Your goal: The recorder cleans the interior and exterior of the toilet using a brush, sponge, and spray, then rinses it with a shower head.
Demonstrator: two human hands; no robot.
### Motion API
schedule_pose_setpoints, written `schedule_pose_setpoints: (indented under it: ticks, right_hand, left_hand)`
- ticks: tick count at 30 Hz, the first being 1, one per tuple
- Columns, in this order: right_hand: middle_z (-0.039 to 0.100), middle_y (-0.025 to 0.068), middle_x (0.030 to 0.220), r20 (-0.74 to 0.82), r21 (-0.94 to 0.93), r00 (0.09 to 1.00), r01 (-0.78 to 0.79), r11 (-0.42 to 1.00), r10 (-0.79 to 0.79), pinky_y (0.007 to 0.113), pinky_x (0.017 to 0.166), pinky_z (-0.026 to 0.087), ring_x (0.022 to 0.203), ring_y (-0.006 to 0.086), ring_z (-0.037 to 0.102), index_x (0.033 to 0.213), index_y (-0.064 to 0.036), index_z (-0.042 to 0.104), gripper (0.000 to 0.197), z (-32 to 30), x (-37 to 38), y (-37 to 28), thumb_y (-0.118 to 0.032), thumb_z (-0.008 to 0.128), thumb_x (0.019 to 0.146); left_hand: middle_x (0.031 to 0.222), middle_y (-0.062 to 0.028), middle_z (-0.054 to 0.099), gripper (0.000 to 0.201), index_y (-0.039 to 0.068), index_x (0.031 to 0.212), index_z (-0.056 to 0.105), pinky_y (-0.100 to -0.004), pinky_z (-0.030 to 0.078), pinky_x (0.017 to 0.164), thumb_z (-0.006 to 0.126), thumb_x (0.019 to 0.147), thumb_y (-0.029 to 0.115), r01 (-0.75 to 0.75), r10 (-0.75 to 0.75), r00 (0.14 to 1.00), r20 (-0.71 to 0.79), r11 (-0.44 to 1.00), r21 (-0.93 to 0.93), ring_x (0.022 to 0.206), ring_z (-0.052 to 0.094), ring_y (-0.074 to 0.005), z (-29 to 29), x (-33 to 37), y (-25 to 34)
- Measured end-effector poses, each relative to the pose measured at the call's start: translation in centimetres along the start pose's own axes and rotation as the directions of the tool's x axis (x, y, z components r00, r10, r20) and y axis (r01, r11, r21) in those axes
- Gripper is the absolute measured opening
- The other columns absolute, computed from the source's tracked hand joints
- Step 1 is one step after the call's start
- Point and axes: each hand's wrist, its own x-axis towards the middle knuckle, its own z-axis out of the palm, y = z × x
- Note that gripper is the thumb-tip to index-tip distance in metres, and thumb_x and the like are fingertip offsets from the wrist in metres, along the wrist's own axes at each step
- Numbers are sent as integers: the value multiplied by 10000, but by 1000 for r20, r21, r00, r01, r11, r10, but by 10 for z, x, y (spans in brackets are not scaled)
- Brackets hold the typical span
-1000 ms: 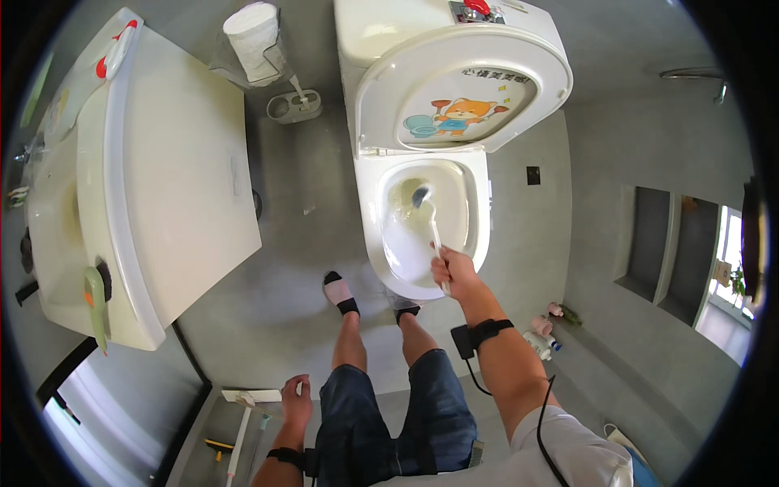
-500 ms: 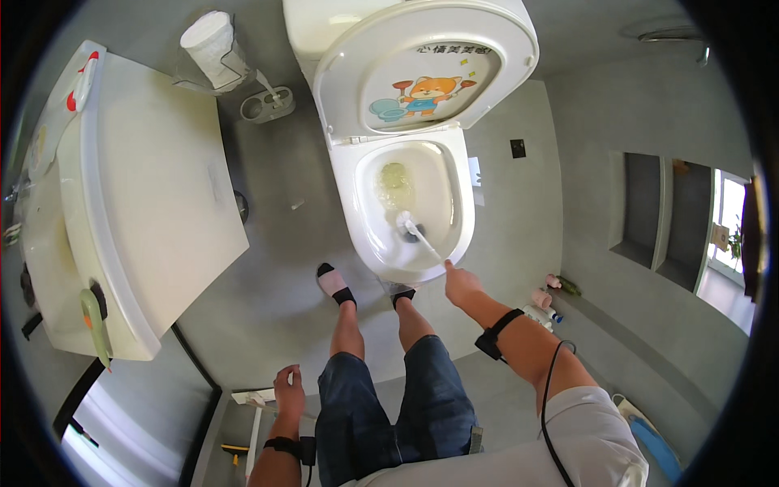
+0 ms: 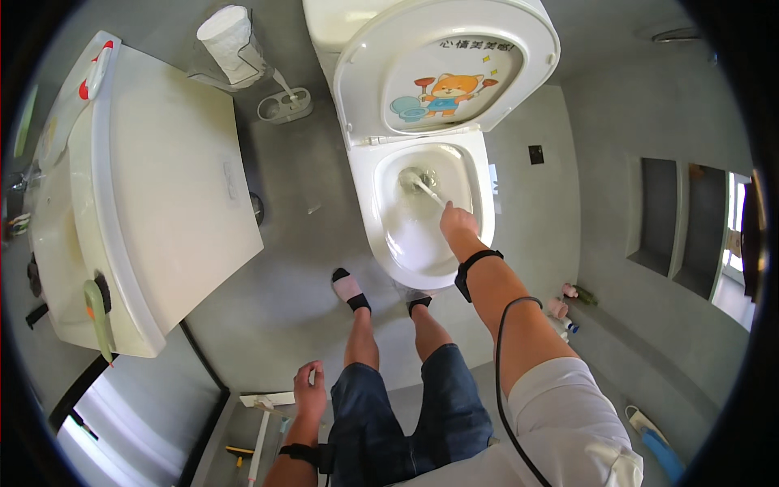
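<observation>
My right hand [image 3: 459, 223] is closed round the handle of a white toilet brush [image 3: 432, 193], over the right side of the toilet bowl [image 3: 389, 227]. The brush slants down to the left, and its head sits at the drain in the far part of the bowl, partly in the water. Raised behind the bowl is the toilet lid [image 3: 369, 73], which carries a cartoon animal picture. My left hand [image 3: 309, 391] hangs beside my left thigh, empty, its fingers loosely curled and apart from the thumb.
A white washbasin cabinet [image 3: 178, 154] fills the left side. Near the toilet's far left stand a wire bin with a white liner [image 3: 231, 49] and a grey brush holder [image 3: 284, 107]. Bottles [image 3: 560, 312] stand by the right wall, below its niches [image 3: 686, 219].
My right hand has moved forward over the bowl with the toilet brush. The brush head has gone from the near part of the bowl to the drain. My left hand stays low.
</observation>
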Motion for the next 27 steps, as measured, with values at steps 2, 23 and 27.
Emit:
schedule_pose_setpoints:
  ticks: [2, 23, 27]
  right_hand:
    - [704, 213, 1214, 31, -67, 999, 31, 997, -29, 453, 962, 549, 1134, 384, 676, 1205, 0, 691, 447, 9, -1, -2, -256, 352, 1067]
    - [731, 213, 1110, -24, 72, 999, 32, 997, -30, 453, 871, 571, 1039, 371, 708, 1220, 10, 673, 391, 28, 32, -29, -244, 429, 1050]
    - [671, 169, 834, 295, 602, 936, -337, 724, 190, 385, 513, 481, 624, 256, 621, 1259, -18, 618, 330, 64, 98, 75, -196, 518, 1000]
  left_hand:
    - [1178, -95, 701, 250, 102, 1137, 713, -406, 468, 1011, 619, 1009, 295, 12, -12, 1000, -7, 999, -42, 1166, 600, -311, 1, 3, 3]
    - [1152, -116, 725, 236, 65, 1153, 708, -359, 490, 990, 617, 1023, 240, -2, 5, 997, -78, 1000, 31, 1115, 664, -257, -4, 19, -10]
    - [1157, -123, 709, 247, 78, 1149, 707, -414, 473, 1008, 621, 1012, 264, 3, 6, 998, 60, 988, -153, 1160, 617, -314, 58, 33, 16]
